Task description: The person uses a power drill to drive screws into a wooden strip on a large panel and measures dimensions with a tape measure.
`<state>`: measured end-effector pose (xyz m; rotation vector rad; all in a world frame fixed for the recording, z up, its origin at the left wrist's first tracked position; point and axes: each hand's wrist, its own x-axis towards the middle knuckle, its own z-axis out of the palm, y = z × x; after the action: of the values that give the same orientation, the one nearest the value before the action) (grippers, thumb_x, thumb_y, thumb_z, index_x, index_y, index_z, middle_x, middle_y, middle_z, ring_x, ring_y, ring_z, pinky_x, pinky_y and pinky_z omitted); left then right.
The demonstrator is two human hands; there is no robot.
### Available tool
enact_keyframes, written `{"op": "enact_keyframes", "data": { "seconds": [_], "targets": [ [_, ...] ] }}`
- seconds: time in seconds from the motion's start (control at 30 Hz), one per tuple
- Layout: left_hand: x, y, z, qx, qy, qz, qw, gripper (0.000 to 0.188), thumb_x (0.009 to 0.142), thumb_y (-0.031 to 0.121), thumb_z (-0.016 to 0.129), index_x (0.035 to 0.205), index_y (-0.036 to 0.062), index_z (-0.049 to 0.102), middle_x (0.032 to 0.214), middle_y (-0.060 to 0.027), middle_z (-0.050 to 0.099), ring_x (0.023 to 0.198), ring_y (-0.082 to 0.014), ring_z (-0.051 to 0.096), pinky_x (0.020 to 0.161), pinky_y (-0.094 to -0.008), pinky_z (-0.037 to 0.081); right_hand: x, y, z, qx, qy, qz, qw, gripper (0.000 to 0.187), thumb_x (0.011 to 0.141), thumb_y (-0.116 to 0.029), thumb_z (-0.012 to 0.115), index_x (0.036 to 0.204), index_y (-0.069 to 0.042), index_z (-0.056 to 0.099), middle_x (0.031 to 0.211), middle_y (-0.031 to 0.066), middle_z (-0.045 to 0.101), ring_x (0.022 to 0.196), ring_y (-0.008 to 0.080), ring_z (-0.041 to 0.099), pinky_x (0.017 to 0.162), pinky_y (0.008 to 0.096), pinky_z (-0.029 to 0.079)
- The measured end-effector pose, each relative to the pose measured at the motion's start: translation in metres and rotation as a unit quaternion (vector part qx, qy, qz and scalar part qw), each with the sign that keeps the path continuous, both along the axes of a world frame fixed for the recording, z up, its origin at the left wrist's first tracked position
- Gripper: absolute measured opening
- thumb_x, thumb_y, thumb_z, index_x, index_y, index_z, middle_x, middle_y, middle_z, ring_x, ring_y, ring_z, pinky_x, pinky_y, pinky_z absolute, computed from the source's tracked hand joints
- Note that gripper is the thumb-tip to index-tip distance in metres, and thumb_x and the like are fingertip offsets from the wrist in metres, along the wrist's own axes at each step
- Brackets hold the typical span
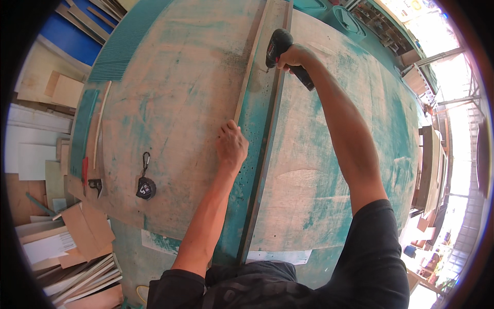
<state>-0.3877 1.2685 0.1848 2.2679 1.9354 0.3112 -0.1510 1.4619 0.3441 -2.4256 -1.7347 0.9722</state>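
My right hand [297, 55] is wrapped round the handle of a black cordless drill [280, 43], at the far end of the work surface. The drill's tip points down toward a long teal board [257, 105]; whether it touches is too small to tell. A thin wooden strip [250, 67] runs along the board's left side. At the strip's near end, the curled fingers of my left hand [232, 147] close on it. Along the right side of the board runs a second narrow strip [268, 141].
The large worktop [180, 103] is stained teal. On its left lie a tape measure [146, 188] with a carabiner, a try square [95, 186], a red-handled tool [85, 167] and a ribbed teal sheet [126, 44]. Wood offcuts [87, 232] pile up at the lower left.
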Motion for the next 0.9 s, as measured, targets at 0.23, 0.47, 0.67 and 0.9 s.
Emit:
{"op": "enact_keyframes", "data": {
  "seconds": [0.23,0.47,0.67,0.9],
  "targets": [
    [0.002,0.000,0.001,-0.001,0.003,0.004,1.000,0.024,0.104,0.025,0.051,0.102,0.0016,0.052,0.096,-0.0143,0.062,0.092,-0.0267,0.066,0.073,-0.0331,0.060,0.006,-0.002,-0.006,0.011,0.006,0.003,1.000,0.007,0.062,-0.011,0.073,0.059,-0.005,0.070,0.062,0.0081,0.069,0.056,0.0175,0.069,0.059,0.0358,0.055],
    [0.004,-0.001,0.002,-0.013,-0.001,0.005,1.000,0.024,0.104,0.025,0.052,0.103,0.0013,0.052,0.098,-0.0142,0.062,0.095,-0.0263,0.066,0.074,-0.0332,0.061,0.011,-0.001,-0.014,0.010,-0.032,0.001,0.999,0.009,0.066,-0.012,0.074,0.062,-0.004,0.071,0.065,0.0067,0.070,0.060,0.0163,0.070,0.061,0.0360,0.055],
    [0.000,0.000,-0.001,0.004,0.002,0.000,1.000,0.025,0.103,0.025,0.052,0.104,0.0004,0.051,0.100,-0.0149,0.061,0.094,-0.0269,0.066,0.073,-0.0333,0.061,0.005,-0.003,-0.012,0.011,-0.019,0.000,1.000,0.016,0.071,-0.018,0.080,0.075,-0.005,0.074,0.068,0.0038,0.070,0.058,0.0151,0.066,0.056,0.0326,0.054],
    [0.003,0.000,0.000,-0.012,-0.016,0.004,1.000,0.024,0.103,0.024,0.052,0.103,0.0002,0.051,0.099,-0.0155,0.061,0.094,-0.0279,0.066,0.072,-0.0332,0.061,0.013,-0.001,-0.018,0.039,0.005,-0.012,0.999,0.019,0.070,-0.019,0.079,0.063,-0.004,0.070,0.062,0.0065,0.068,0.055,0.0164,0.067,0.058,0.0349,0.054]
  ]
}}
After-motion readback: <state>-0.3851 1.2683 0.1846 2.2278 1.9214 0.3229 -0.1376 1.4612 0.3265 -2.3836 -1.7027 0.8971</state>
